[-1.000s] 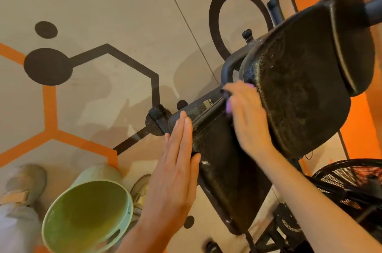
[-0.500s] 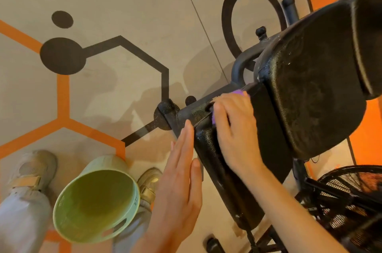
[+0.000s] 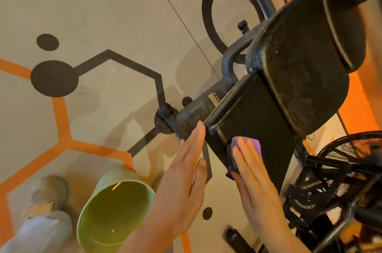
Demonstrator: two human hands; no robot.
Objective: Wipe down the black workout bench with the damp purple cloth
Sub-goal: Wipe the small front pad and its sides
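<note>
A: Where is the purple cloth (image 3: 246,149) to be found?

B: It is pressed flat under the right hand (image 3: 255,182), against the near left part of the lower pad (image 3: 254,120) of the black workout bench (image 3: 299,79). The fingers are held straight and close together on top of it; nothing is gripped or pinched. A fold of cloth is seen hanging over the pad's left edge, below the fingertips.

A: And the left hand (image 3: 182,188)?

B: It is held flat and holds nothing, fingers straight and together, just left of the pad. Its fingertips reach the pad's left corner beside the frame tube (image 3: 198,110); whether contact is made cannot be told.

A: Which way is the unwiped surface judged to lie?

B: Away from the fingertips. The long axis of the bench runs from near, by the wrist, up and to the far right, toward the upper pad (image 3: 306,75). The right hand is already aligned roughly along that axis, so a stroke forward along it would probably be called for. The right hand is the nearer one to the work.

A: Anything else to be noted?

B: A green bucket (image 3: 115,209) is seen on the patterned floor (image 3: 103,15) near left, beside a shoe (image 3: 47,192), and a fan cage (image 3: 351,155) lies at the right.
</note>
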